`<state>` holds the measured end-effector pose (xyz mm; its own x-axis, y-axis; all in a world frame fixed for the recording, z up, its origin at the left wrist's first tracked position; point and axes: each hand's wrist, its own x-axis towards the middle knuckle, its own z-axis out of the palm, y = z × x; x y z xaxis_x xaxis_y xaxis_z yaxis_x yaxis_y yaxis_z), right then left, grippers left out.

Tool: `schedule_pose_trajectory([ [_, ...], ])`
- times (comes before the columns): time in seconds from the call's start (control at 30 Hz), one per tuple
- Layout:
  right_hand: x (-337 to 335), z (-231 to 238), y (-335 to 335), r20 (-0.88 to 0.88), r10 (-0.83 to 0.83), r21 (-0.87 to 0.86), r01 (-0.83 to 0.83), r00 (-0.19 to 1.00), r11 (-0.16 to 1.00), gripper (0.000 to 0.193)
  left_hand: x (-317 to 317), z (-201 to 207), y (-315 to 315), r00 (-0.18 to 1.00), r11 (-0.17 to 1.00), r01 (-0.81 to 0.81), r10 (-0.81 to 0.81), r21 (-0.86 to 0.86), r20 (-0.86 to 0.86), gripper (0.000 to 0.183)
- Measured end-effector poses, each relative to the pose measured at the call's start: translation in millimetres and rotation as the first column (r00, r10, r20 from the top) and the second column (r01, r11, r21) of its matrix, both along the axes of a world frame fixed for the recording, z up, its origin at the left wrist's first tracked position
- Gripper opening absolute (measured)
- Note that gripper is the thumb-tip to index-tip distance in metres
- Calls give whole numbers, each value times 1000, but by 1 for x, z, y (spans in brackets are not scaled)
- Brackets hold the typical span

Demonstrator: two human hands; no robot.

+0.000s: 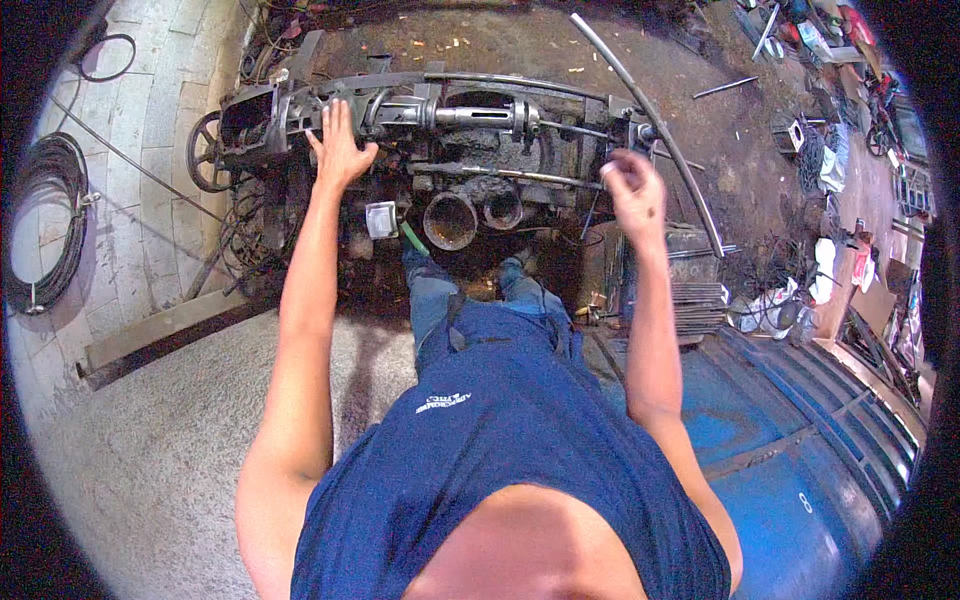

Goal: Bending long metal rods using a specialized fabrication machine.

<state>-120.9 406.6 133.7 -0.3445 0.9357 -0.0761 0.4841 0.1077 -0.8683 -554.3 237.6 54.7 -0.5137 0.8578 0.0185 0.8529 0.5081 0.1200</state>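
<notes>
A long, dark, greasy machine that looks like a lathe (pixel 490 115) stretches across in front of me. My left hand (pixel 340 148) lies on its left part with fingers stretched out and thumb apart, gripping nothing. At the machine's right end, a long metal bar (pixel 640 100) crosses a round hub (pixel 645 131); the bar looks curved in this wide view. My right hand (pixel 634 190) is just below that hub, beside the bar. Its fingers are curled and smeared by motion, so whether they hold anything is unclear.
A handwheel (pixel 207 152) sits at the machine's left end. Two round metal openings, one a rusty cup (pixel 450 221), face me below the rails. A coiled black hose (pixel 50 220) lies left; a blue metal panel (pixel 780 450) lies right. Scrap and rods (pixel 725 87) litter the right floor.
</notes>
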Motion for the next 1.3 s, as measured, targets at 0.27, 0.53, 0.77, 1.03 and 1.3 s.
schedule_pose_trajectory([
  [0.27, 36, -6, 107, 311, -141, 459, -19, 940, 888, 52, 138, -132, -133, 337, 786, -615, 196, 58, 921, 21],
  [0.53, 31, -35, 113, 623, -40, 314, -203, 781, 928, 66, 168, -206, -154, -301, 542, -677, 413, -497, 860, 36],
  [0.77, 37, -32, 110, 655, -37, 281, -197, 754, 939, 67, 147, -127, -120, -452, 485, -713, 232, -505, 861, 29],
  [1.03, 31, -21, 103, 605, -62, 328, -178, 794, 928, 64, 142, -108, -118, -665, 366, -707, -50, -605, 746, 14],
  [1.3, 33, -23, 98, 530, -106, 414, -148, 841, 898, 59, 152, -95, -108, -574, 394, -737, 63, -549, 816, 18],
])
